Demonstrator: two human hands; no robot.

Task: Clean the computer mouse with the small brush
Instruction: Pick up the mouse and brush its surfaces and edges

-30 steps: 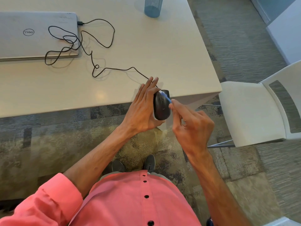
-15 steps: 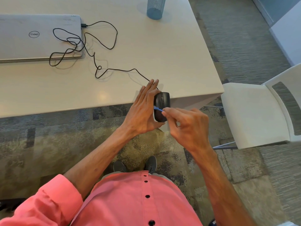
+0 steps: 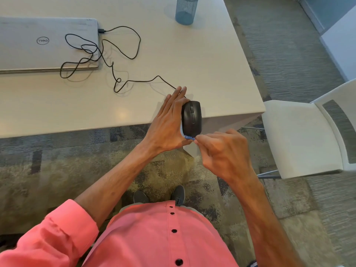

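The left hand [image 3: 165, 128] holds the mouse [image 3: 191, 117], fingers stretched straight along its left flank, thumb hooked under the near end. The right hand [image 3: 223, 153] pinches the blue brush [image 3: 189, 137] between thumb and fingertips, its tip touching the mouse's near end, just off the left thumb. The mouse sits over the counter [image 3: 192, 54] edge. Its cable [image 3: 134, 80] trails past the left fingertips to the laptop [image 3: 48, 43].

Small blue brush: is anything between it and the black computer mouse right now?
Nothing visible. The small blue brush, pinched in the right hand, touches the near end of the black computer mouse that the left hand holds.
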